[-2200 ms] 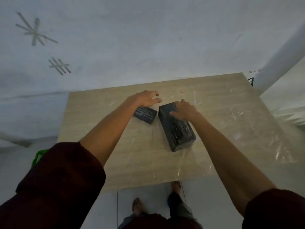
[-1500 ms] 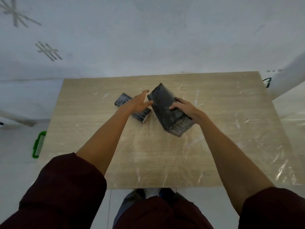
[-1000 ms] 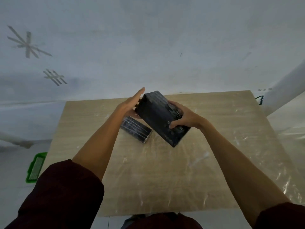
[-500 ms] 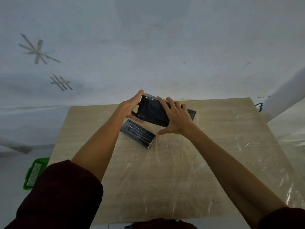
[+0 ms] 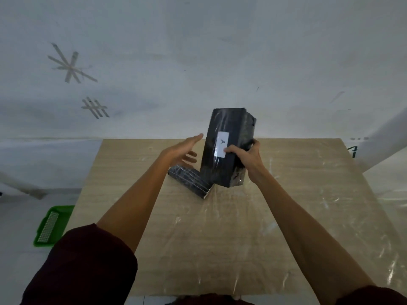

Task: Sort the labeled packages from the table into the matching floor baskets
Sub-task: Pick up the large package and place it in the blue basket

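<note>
My right hand [image 5: 246, 158] grips a large black wrapped package [image 5: 224, 168] and holds it upright above the table, its white label reading "A" facing me. My left hand [image 5: 182, 151] hovers open just left of that package, fingers spread, not touching it. A smaller black package [image 5: 189, 180] lies flat on the wooden table [image 5: 220, 238] below my left hand, partly hidden behind the big package. Its label is not visible.
A green basket [image 5: 51, 225] sits on the floor at the table's left edge, partly cut off by my left sleeve. The white wall behind carries tape marks. The tabletop is covered in shiny plastic film.
The large package was lifted from the table with both hands and turned upright, so its "A" label now faces me. My left hand has let go of it.
</note>
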